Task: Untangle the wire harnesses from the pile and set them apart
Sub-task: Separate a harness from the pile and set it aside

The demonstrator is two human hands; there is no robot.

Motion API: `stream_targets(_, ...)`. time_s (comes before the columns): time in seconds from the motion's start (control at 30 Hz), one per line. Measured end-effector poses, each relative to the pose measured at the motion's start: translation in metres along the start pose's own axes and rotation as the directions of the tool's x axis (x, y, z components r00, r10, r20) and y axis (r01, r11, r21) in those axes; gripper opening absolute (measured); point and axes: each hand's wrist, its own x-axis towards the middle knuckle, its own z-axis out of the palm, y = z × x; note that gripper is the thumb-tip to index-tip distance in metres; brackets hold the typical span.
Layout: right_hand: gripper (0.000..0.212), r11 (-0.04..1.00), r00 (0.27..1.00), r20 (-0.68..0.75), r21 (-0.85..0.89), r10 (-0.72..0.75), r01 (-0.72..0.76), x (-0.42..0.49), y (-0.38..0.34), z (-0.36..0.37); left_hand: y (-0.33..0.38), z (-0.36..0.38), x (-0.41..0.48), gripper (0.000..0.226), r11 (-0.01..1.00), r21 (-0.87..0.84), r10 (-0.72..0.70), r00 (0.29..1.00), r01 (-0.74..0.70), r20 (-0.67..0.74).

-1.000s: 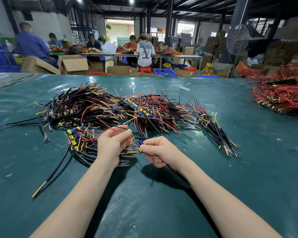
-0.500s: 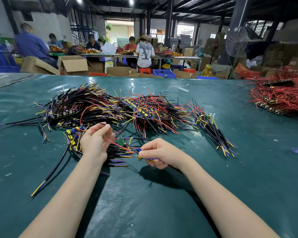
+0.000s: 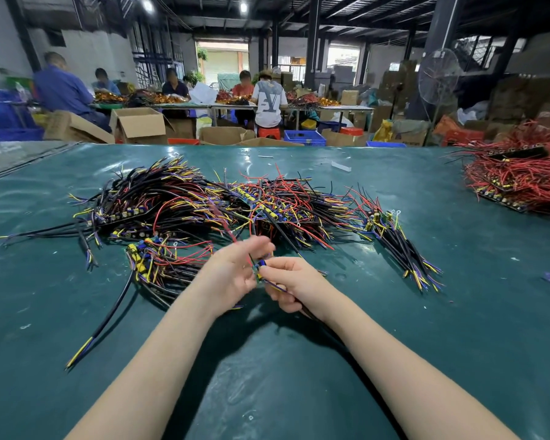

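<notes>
Green cover [image 3: 61, 312]: we work on a shiny sheet spread over the table.
Small bundle [image 3: 165, 265]: it lies at nine o'clock from our hands. Half a second ago our left hand rested on it, and now nothing touches it.
Big pile [image 3: 204, 204]: black, red, yellow and purple wires lie tangled at twelve o'clock from our hands.
Left hand [image 3: 232, 274]: it has come across from the small bundle to meet the right one. Its fingers are blurred and a red wire crosses them, so we cannot tell whether it pinches anything.
Harness [image 3: 261, 266]: its blue and yellow end sits between our two hands, and its black cable runs back under the right palm toward five o'clock. We judge the left hand has come to clear a stray wire, so this one is nearly free.
Right hand [image 3: 296, 284]: thumb and fingers pinch the harness near its blue end, where they were a second ago.
Laid-out bundle [image 3: 404, 249]: it lies at two o'clock, just beside the pile's right edge.
Red heap [image 3: 521, 182]: it sits further out at two o'clock, well apart.
</notes>
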Motion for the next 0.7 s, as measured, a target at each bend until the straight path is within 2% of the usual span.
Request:
stream_targets(0.03,0.031,1.000,1.000,-0.001,0.002,-0.009,0.009,0.000,0.000,0.000,-0.004,0.005,0.000,0.019,0.983,0.178,0.034,0.999,-0.031,-0.016)
stream_targets(0.07,0.031,1.000,1.000,0.001,0.004,-0.012,0.012,0.000,0.000,0.000,-0.008,0.008,0.000,0.026,0.959,0.276,0.075,0.997,-0.064,-0.029)
stream_targets(0.13,0.029,1.000,1.000,0.022,0.009,-0.007,0.006,-0.002,0.000,-0.001,-0.008,0.008,0.000,0.048,0.955,0.280,0.135,0.985,-0.100,-0.106)
stream_targets(0.2,0.028,1.000,0.998,0.066,0.006,-0.011,0.011,-0.002,-0.001,0.000,-0.003,0.002,0.003,0.054,0.976,0.183,0.156,0.968,-0.120,-0.196)
stream_targets(0.33,0.040,0.997,0.992,0.122,-0.065,-0.024,0.032,-0.001,-0.007,-0.002,0.004,-0.009,0.004,0.049,0.987,0.099,0.148,0.964,-0.129,-0.220)
stream_targets(0.47,0.041,0.983,0.985,0.158,-0.179,0.063,-0.034,-0.006,-0.005,-0.007,0.015,-0.034,0.008,0.053,0.968,-0.163,0.120,0.924,-0.190,-0.364)
stream_targets(0.5,0.041,0.986,0.989,0.136,-0.163,0.063,-0.041,-0.006,-0.003,-0.007,0.015,-0.040,0.009,0.055,0.952,-0.238,0.096,0.928,-0.190,-0.359)
stream_targets(0.57,0.040,0.996,0.999,0.036,-0.082,0.024,-0.021,-0.002,0.001,-0.008,0.013,-0.039,0.009,0.058,0.932,-0.340,0.041,0.968,-0.127,-0.249)
stream_targets(0.6,0.038,0.999,1.000,-0.015,-0.050,0.003,-0.004,0.001,0.002,-0.009,0.010,-0.034,0.008,0.056,0.943,-0.325,0.011,0.984,-0.070,-0.180)
stream_targets(0.63,0.034,1.000,0.999,-0.049,-0.029,-0.011,0.009,0.003,0.002,-0.011,0.006,-0.027,0.008,0.050,0.972,-0.235,-0.013,0.993,-0.015,-0.118)
stream_targets(0.7,0.023,1.000,0.997,-0.072,-0.004,-0.011,0.011,0.004,0.001,-0.015,0.001,-0.016,0.007,0.024,0.993,0.119,0.014,0.999,-0.010,-0.034)
